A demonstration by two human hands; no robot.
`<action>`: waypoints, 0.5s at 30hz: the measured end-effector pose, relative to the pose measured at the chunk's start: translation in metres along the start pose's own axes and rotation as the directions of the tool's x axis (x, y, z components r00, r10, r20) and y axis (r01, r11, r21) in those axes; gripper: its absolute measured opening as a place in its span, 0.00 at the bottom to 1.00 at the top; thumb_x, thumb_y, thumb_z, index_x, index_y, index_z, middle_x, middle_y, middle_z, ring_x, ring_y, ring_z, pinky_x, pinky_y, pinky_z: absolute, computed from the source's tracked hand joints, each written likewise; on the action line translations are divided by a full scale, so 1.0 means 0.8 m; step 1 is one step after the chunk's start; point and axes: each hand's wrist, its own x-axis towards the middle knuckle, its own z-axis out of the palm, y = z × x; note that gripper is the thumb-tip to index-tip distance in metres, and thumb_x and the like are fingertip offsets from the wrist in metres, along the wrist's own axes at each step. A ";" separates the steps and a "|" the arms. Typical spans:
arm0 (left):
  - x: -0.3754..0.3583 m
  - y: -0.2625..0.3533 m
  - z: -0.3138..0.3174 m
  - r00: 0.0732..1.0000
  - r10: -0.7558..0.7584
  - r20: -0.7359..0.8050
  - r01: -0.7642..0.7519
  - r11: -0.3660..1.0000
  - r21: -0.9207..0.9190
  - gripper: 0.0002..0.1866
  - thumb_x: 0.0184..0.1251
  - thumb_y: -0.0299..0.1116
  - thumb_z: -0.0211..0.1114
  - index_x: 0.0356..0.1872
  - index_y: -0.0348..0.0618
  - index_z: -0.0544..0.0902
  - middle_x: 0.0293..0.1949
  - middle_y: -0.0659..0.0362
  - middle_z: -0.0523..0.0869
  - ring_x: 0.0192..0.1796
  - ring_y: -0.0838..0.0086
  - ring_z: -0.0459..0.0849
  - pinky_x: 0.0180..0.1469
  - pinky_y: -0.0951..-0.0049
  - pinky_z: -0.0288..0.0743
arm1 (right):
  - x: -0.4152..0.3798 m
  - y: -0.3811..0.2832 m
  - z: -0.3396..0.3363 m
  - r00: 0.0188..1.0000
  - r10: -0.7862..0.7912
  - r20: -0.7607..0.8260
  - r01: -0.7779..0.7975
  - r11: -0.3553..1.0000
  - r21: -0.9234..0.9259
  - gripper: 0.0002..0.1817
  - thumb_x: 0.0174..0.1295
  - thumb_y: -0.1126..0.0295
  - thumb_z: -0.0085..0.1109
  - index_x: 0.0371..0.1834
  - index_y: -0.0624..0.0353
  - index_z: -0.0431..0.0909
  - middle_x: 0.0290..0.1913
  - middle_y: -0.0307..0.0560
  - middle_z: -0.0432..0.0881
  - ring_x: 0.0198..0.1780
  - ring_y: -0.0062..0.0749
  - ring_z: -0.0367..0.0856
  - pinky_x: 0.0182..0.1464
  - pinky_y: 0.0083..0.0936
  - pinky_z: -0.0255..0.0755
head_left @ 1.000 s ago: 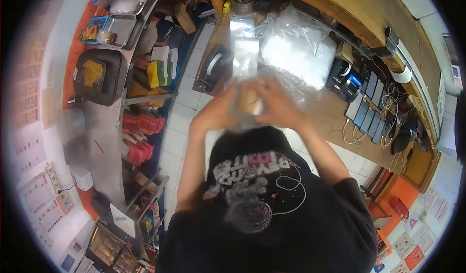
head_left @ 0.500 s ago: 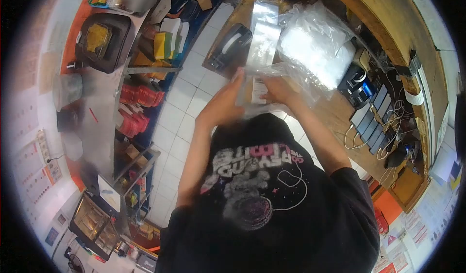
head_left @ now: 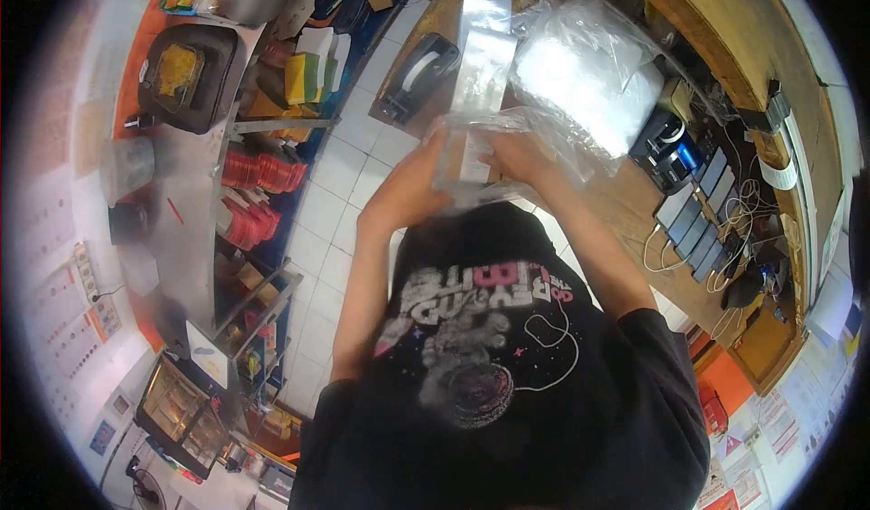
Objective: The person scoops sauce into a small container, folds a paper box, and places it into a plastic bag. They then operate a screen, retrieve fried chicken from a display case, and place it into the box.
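My left hand is closed on the left edge of a clear plastic bag, held just in front of my chest. From the other side my right hand grips the same bag, its fingers bent near a white printed label. Loose film covers part of this hand and hides some fingertips. Directly beyond the bag lies a long shiny silver box on the wooden counter. A large plastic-wrapped white bundle rests to its right.
A black tape dispenser stands left of the silver box. On the right of the counter are several phones with white cables and a black-and-blue device. Shelves with red packets and a steel worktop line the left.
The view has shifted slightly. Both hands stay on the bag, and its film now spreads higher and wider over the right hand.
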 end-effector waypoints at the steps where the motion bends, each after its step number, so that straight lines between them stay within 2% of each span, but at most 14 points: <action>1: -0.001 0.002 0.001 1.000 -0.001 0.000 0.001 1.000 0.001 0.51 0.48 0.21 0.68 0.75 0.29 0.49 0.76 0.37 0.55 0.78 0.51 0.57 0.78 0.64 0.54 | 0.000 -0.001 0.001 1.000 -0.001 0.000 0.001 1.000 0.001 0.31 0.64 0.58 0.62 0.70 0.50 0.68 0.53 0.58 0.83 0.54 0.56 0.81 0.56 0.46 0.74; 3: -0.003 0.004 0.002 0.996 0.066 -0.063 -0.065 0.998 0.025 0.51 0.48 0.21 0.68 0.75 0.29 0.49 0.76 0.38 0.55 0.77 0.51 0.58 0.77 0.64 0.57 | 0.000 0.000 0.002 1.000 -0.020 -0.019 0.020 0.999 -0.046 0.28 0.63 0.62 0.63 0.67 0.52 0.71 0.50 0.59 0.84 0.52 0.56 0.82 0.55 0.46 0.75; 4: -0.004 0.002 0.004 0.996 0.065 -0.064 -0.063 0.998 0.026 0.51 0.48 0.21 0.68 0.75 0.29 0.49 0.76 0.38 0.55 0.77 0.51 0.58 0.77 0.64 0.57 | -0.001 0.000 0.004 1.000 -0.022 -0.018 0.021 0.999 -0.045 0.28 0.63 0.62 0.63 0.67 0.52 0.71 0.50 0.59 0.84 0.52 0.56 0.82 0.55 0.46 0.75; 6: -0.003 -0.006 0.009 0.998 -0.002 -0.071 0.000 1.000 -0.019 0.50 0.49 0.20 0.66 0.77 0.35 0.50 0.77 0.38 0.54 0.76 0.49 0.60 0.75 0.62 0.60 | -0.007 -0.005 -0.001 0.987 -0.093 -0.133 0.091 0.996 -0.022 0.24 0.59 0.71 0.61 0.61 0.61 0.76 0.49 0.61 0.84 0.51 0.55 0.83 0.56 0.42 0.75; 7: -0.004 -0.007 0.009 0.997 0.006 -0.072 -0.007 1.000 -0.021 0.50 0.49 0.20 0.66 0.77 0.35 0.50 0.77 0.38 0.54 0.76 0.49 0.60 0.75 0.62 0.60 | -0.016 -0.005 -0.012 0.987 -0.090 -0.134 0.086 0.996 -0.029 0.24 0.59 0.71 0.61 0.61 0.61 0.76 0.49 0.61 0.84 0.51 0.55 0.83 0.56 0.42 0.75; 9: -0.007 -0.006 0.012 0.991 0.050 -0.124 -0.038 0.994 0.099 0.50 0.51 0.17 0.61 0.78 0.47 0.51 0.77 0.39 0.53 0.75 0.48 0.61 0.72 0.60 0.64 | -0.048 -0.005 -0.049 0.994 -0.005 0.112 0.035 0.962 -0.272 0.20 0.59 0.70 0.62 0.57 0.57 0.80 0.48 0.62 0.84 0.49 0.53 0.84 0.50 0.46 0.76; 10: -0.005 -0.001 0.014 0.991 0.061 -0.121 -0.050 0.995 0.092 0.50 0.51 0.17 0.61 0.78 0.47 0.51 0.77 0.39 0.53 0.75 0.48 0.61 0.72 0.60 0.64 | -0.068 -0.011 -0.072 0.994 0.008 0.112 0.024 0.960 -0.280 0.20 0.59 0.70 0.62 0.57 0.57 0.80 0.48 0.62 0.84 0.49 0.53 0.84 0.50 0.46 0.76; 11: -0.005 0.005 0.013 0.993 0.008 -0.118 0.004 0.994 0.105 0.49 0.51 0.16 0.59 0.79 0.51 0.52 0.77 0.39 0.53 0.75 0.47 0.61 0.72 0.59 0.65 | -0.091 -0.017 -0.099 0.953 0.133 0.272 -0.040 0.946 -0.322 0.17 0.60 0.71 0.62 0.53 0.59 0.82 0.49 0.60 0.84 0.48 0.50 0.85 0.52 0.43 0.77; 12: -0.004 0.010 0.014 0.992 -0.047 -0.117 0.061 0.991 0.120 0.49 0.52 0.15 0.57 0.79 0.55 0.52 0.77 0.39 0.52 0.75 0.47 0.61 0.71 0.58 0.65 | -0.108 -0.019 -0.125 0.872 0.255 0.417 -0.094 0.925 -0.369 0.15 0.61 0.71 0.61 0.50 0.61 0.83 0.49 0.58 0.85 0.48 0.46 0.86 0.53 0.39 0.77; 13: -0.005 0.012 0.018 0.986 0.017 -0.167 -0.001 0.996 0.095 0.48 0.51 0.14 0.55 0.78 0.57 0.55 0.77 0.40 0.52 0.74 0.46 0.62 0.69 0.57 0.67 | -0.119 -0.017 -0.151 0.870 0.261 0.417 -0.099 0.923 -0.371 0.15 0.61 0.71 0.61 0.50 0.61 0.83 0.49 0.58 0.85 0.48 0.46 0.86 0.53 0.39 0.77; 14: -0.003 0.011 0.020 0.987 0.019 -0.162 -0.005 0.996 0.091 0.48 0.51 0.14 0.55 0.78 0.57 0.55 0.77 0.40 0.52 0.74 0.46 0.62 0.69 0.57 0.67 | -0.130 -0.012 -0.177 0.901 0.000 0.433 -0.052 0.993 0.107 0.12 0.62 0.72 0.59 0.47 0.63 0.83 0.48 0.55 0.86 0.47 0.42 0.86 0.54 0.35 0.76; 15: -0.002 0.010 0.023 0.983 0.003 -0.185 0.016 0.995 0.101 0.47 0.52 0.14 0.56 0.77 0.56 0.58 0.77 0.40 0.53 0.74 0.45 0.63 0.69 0.57 0.67 | -0.139 -0.006 -0.199 0.915 -0.238 0.325 0.017 0.829 0.559 0.10 0.64 0.72 0.58 0.44 0.65 0.83 0.47 0.51 0.86 0.47 0.38 0.86 0.55 0.31 0.76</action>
